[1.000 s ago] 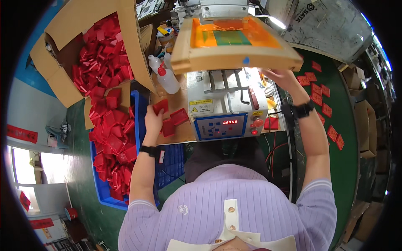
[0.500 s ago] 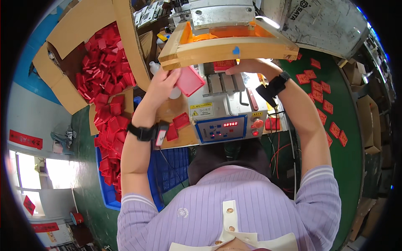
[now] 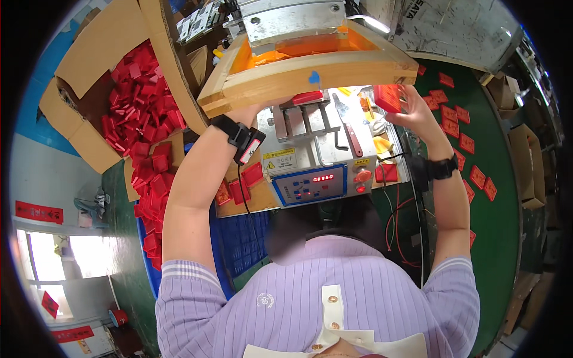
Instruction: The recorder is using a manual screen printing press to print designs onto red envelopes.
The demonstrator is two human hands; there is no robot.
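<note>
My right hand [image 3: 419, 116] grips a red plastic box [image 3: 388, 98] with a printed face, right of the press and just beyond the wooden screen frame's corner. My left hand [image 3: 253, 111] reaches under the wooden screen frame [image 3: 310, 80], which hides its fingers. Close to that hand, another red box [image 3: 307, 97] sits in the metal fixture [image 3: 301, 122], partly covered by the frame. Orange ink lies on the screen mesh [image 3: 280, 56]. Below the fixture is the machine's control panel [image 3: 310, 185] with a lit red display.
A cardboard box [image 3: 89, 119] of loose red boxes [image 3: 143, 89] stands at the left, spilling into a blue crate [image 3: 148, 280]. A spatula [image 3: 352, 138] lies on the machine by red buttons [image 3: 362, 176]. Printed boxes [image 3: 450, 128] are spread over the green surface at right. Cables hang below.
My left hand has moved right and under the frame; the red box it held is no longer in it. My right hand has swung out to the right, carrying a printed red box from the fixture.
</note>
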